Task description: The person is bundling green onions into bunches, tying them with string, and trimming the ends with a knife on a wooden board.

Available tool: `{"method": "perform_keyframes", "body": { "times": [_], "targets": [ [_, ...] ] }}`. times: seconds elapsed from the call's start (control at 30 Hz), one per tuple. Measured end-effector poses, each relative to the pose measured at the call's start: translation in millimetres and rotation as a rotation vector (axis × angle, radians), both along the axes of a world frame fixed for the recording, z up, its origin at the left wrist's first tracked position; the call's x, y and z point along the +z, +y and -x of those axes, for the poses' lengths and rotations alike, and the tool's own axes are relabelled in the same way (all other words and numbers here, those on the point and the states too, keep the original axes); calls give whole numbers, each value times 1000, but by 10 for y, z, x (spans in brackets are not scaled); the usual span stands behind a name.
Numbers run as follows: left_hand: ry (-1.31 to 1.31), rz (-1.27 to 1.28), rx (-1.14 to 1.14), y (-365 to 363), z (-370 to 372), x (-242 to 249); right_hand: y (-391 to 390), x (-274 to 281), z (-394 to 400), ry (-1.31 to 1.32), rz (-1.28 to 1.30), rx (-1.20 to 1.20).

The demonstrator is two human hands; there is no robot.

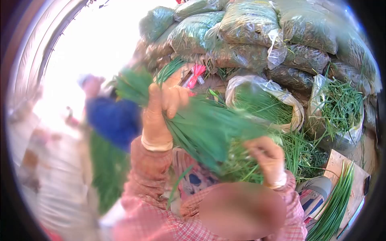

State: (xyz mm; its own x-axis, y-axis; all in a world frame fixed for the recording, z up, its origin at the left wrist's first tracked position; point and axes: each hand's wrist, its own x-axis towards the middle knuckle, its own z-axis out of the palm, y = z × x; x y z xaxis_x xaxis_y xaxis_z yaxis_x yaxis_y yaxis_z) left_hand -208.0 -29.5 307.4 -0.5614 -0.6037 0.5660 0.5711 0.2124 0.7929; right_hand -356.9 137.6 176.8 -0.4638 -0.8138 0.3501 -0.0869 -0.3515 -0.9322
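My left hand, in a pale orange glove, is closed round the middle of a bunch of long flat green leaves that look like chives. The bunch is held up and fans out to the right, its far end smeared by motion. My right hand, gloved too, is beside the spread leaf ends with its fingers curled and pinched together. Whatever lies between those fingers is too small to make out. Below the hands, loose green leaves and trimmings lie in a heap.
Stacked filled plastic bags line the back. An open bag of greens and a second one stand at right. Long green stalks lie across a wooden board. Pink ties sit behind. A blurred person in blue is at left.
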Motion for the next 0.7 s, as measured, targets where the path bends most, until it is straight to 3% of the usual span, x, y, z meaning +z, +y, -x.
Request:
{"method": "perform_keyframes", "body": {
  "times": [0.03, 0.2, 0.33, 0.53, 0.7],
  "targets": [
    [14, -16, -41, 5, 42, 0, -100, 94, -39, 248, 130, -58],
    [31, -146, -325, 119, 194, -64, -321, 4, -155, 394, 137, -346],
    [128, -305, -558, 203, 211, -199, -273, -34, -182, 301, 121, -269],
    [258, -416, -517, 193, -71, -392, -290, 37, -514, 191, 124, -55],
    [368, -454, -413, 137, -310, -465, -552, -30, -798, 323, 211, -129]
  ]
}}
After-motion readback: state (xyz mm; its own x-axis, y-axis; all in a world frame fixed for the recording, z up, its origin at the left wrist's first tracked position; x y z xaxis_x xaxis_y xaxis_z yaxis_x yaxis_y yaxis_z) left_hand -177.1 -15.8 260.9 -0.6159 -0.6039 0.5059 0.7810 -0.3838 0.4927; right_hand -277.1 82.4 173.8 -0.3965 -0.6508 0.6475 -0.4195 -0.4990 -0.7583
